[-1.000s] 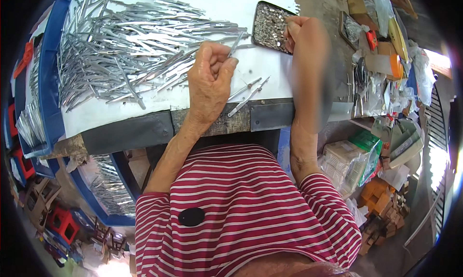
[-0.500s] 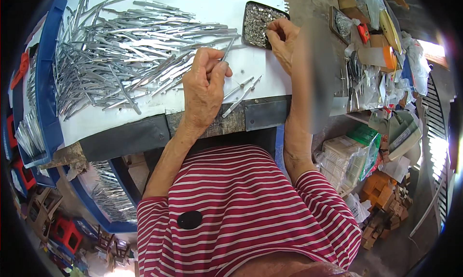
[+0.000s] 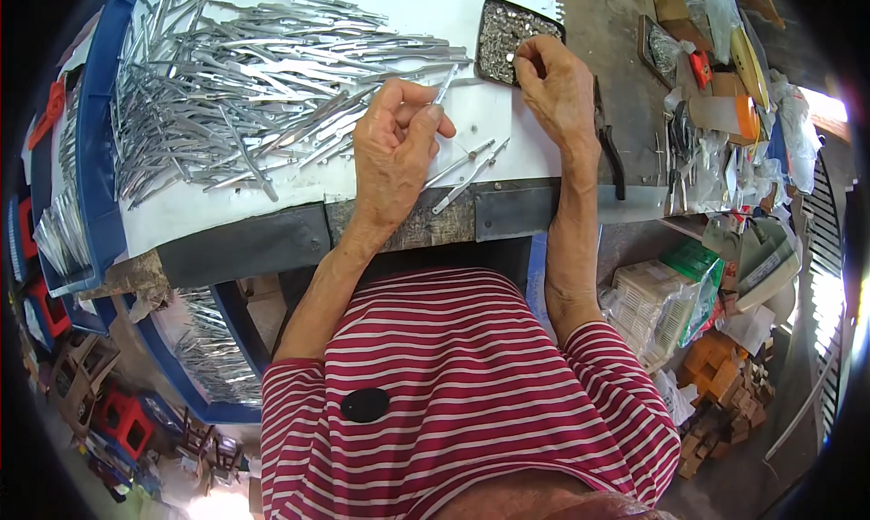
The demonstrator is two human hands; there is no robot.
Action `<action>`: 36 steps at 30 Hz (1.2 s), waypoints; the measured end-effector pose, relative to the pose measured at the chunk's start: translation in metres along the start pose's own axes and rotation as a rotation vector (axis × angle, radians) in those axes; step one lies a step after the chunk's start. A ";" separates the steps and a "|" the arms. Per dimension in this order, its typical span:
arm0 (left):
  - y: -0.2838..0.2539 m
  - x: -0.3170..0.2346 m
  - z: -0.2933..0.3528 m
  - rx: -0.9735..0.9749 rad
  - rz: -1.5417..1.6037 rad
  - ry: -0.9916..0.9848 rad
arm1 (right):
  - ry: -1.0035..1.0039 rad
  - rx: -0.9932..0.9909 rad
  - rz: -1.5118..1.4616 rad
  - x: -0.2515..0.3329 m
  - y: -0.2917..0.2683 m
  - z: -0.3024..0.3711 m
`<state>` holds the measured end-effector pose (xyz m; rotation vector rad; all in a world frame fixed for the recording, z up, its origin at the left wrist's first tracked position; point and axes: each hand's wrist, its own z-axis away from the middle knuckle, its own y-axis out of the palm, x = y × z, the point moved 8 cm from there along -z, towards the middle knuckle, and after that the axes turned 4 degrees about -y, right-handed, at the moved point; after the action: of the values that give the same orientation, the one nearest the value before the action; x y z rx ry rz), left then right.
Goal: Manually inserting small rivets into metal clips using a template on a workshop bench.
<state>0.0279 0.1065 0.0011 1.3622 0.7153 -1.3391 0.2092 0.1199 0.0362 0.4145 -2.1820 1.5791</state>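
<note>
My left hand (image 3: 396,149) is closed, pinching a thin silvery metal strip (image 3: 446,83) that points up and away from the fingers. At the near right side of a black tray (image 3: 481,38) full of small metal parts (image 3: 507,33), my right hand (image 3: 559,87) has its thumb and forefinger drawn together. Whether a part is between those fingertips is too small to tell. A large heap of long, flat metal strips (image 3: 245,90) covers the white sheet left of my hands. Two assembled-looking metal pieces (image 3: 467,176) lie by the table's front edge, between my forearms.
Black-handled pliers (image 3: 613,158) lie right of my right wrist. Farther right are a small tray of parts (image 3: 660,49), an orange-lidded container (image 3: 725,114) and plastic bags. A blue crate (image 3: 101,158) borders the left side, and another blue bin (image 3: 195,389) stands below the table.
The view has shifted slightly, so the table sits a little to the right and lower. The dark blur over my right forearm is gone, and the pliers now show. Both hands keep their pinched shape.
</note>
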 end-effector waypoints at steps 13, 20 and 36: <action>-0.004 0.001 0.000 -0.023 0.070 -0.027 | -0.092 -0.022 0.089 0.001 0.003 0.000; -0.005 0.003 -0.001 -0.027 0.061 -0.014 | -0.030 -0.042 -0.014 0.008 0.000 -0.001; -0.003 0.003 -0.001 -0.016 0.044 -0.041 | -0.063 -0.026 0.030 0.010 0.004 0.000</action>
<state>0.0260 0.1074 -0.0029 1.3268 0.6633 -1.3209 0.1981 0.1213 0.0378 0.4309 -2.2632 1.5723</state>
